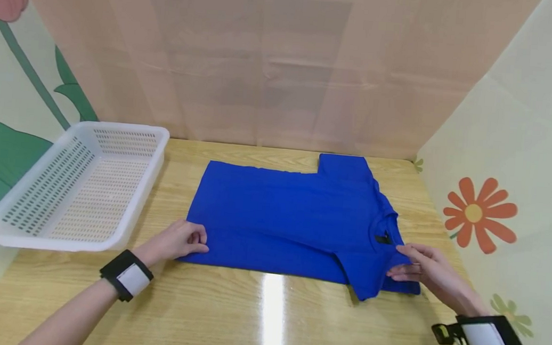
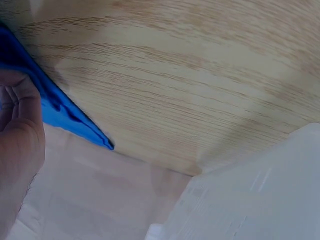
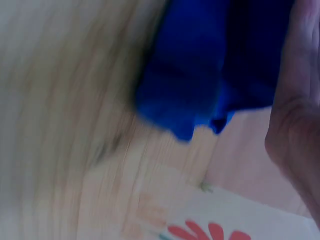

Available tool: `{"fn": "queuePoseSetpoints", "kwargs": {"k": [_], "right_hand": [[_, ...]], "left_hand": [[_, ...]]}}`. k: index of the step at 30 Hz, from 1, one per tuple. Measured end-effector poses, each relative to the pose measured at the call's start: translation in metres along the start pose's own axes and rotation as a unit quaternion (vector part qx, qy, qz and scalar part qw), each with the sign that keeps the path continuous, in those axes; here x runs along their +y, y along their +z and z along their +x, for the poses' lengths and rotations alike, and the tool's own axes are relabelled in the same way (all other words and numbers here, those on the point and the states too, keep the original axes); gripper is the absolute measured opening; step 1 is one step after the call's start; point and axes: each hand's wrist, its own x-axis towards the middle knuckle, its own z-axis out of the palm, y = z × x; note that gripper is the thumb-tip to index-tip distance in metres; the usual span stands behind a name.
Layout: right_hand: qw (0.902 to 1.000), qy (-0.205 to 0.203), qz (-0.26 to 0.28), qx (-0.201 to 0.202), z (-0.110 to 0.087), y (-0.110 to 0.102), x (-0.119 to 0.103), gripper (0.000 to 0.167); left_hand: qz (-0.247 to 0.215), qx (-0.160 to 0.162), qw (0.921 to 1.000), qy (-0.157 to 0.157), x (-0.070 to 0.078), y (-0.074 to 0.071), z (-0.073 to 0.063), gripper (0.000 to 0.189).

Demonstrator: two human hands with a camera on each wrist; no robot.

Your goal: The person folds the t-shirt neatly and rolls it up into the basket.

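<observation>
A blue T-shirt [image 1: 274, 204] lies on the table with its hem to the left and its collar to the right. One sleeve points away from me, the other toward me. The thumb and curled fingers of my left hand [image 1: 187, 240] pinch the shirt near its near left corner; the left wrist view shows the hand [image 2: 20, 125] at the cloth's edge. Beside the collar, my right hand [image 1: 425, 271] holds the shoulder cloth between fairly straight fingers and thumb. In the blurred right wrist view, blue cloth [image 3: 185, 80] appears beside that hand; its fingertips are cut off.
A white plastic basket [image 1: 131, 210] with slotted walls stands at the left on the wooden table [image 1: 213, 318]. A pinkish sheet [image 1: 263, 86] rises behind the table, and a flower-printed sheet [image 1: 535, 174] borders its right side.
</observation>
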Motion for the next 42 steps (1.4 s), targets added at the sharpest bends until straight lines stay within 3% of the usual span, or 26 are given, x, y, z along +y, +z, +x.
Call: {"fn": "queuePoseSetpoints", "kwargs": {"k": [3,7,9,12,13,14,16,18,20,22,23,24,26,29,31,35,39,42], "right_hand": [[0.9957,-0.019,0.082,0.039,0.014,0.002,0.0,0.033],[0.9802,-0.008,0.183,0.074,0.032,-0.001,0.0,0.027],[0.9617,-0.004,0.264,0.074,0.04,-0.003,0.002,0.025],[0.9253,-0.014,0.375,0.058,0.05,-0.005,0.006,0.02],[0.9166,-0.019,0.396,0.049,0.053,-0.005,0.008,0.019],[0.9149,-0.025,0.401,0.041,0.055,-0.005,0.009,0.018],[0.9306,-0.042,0.363,0.025,0.055,-0.005,0.013,0.023],[0.9571,-0.064,0.281,0.026,0.052,-0.004,0.016,0.028],[0.9774,-0.088,0.184,0.055,0.045,-0.004,0.017,0.03],[0.9861,-0.1,0.073,0.111,0.035,-0.007,0.017,0.026],[0.9849,-0.099,0.011,0.142,0.029,-0.009,0.016,0.024],[0.9795,-0.093,-0.055,0.17,0.023,-0.011,0.016,0.022],[0.9587,-0.064,-0.177,0.213,0.01,-0.015,0.015,0.025],[0.9229,-0.013,-0.313,0.224,-0.009,-0.018,0.018,0.036],[0.9108,0.026,-0.352,0.213,-0.02,-0.018,0.021,0.042],[0.9036,0.095,-0.379,0.176,-0.031,-0.017,0.026,0.046],[0.8802,0.135,-0.431,0.145,-0.031,-0.014,0.029,0.044],[0.8595,0.117,-0.479,0.134,-0.026,-0.012,0.033,0.035]], "left_hand": [[0.003,0.006,1.0,0.005,0.0,0.0,-0.001,0.017],[0.006,0.015,0.9997,0.018,0.001,0.0,0.0,0.018],[0.007,0.017,0.9996,0.024,0.0,0.001,0.0,0.019],[0.006,0.019,0.9995,0.023,0.0,0.001,0.0,0.019],[0.008,0.019,0.9995,0.024,0.0,0.001,-0.001,0.019],[0.008,0.02,0.9994,0.026,0.0,0.001,0.0,0.019],[0.007,0.02,0.9995,0.026,0.0,0.002,0.001,0.018],[0.006,0.017,0.9995,0.026,-0.001,0.003,0.002,0.018],[0.003,0.016,0.9995,0.028,-0.001,0.004,0.002,0.018],[0.002,0.018,0.9995,0.028,-0.001,0.004,0.002,0.018],[0.002,0.02,0.9993,0.03,-0.001,0.003,0.002,0.018],[0.001,0.023,0.9992,0.033,-0.001,0.002,0.001,0.017],[-0.005,0.035,0.999,0.028,-0.001,0.0,-0.001,0.015],[-0.003,0.077,0.9969,0.011,-0.001,-0.002,-0.006,0.01],[0.006,0.112,0.9935,-0.016,-0.001,-0.004,-0.009,0.008],[0.035,0.154,0.9849,-0.07,-0.004,-0.006,-0.013,0.019],[0.028,0.135,0.9839,-0.113,-0.004,-0.008,-0.017,0.037],[0.011,0.107,0.9848,-0.136,-0.003,-0.011,-0.022,0.047]]}}
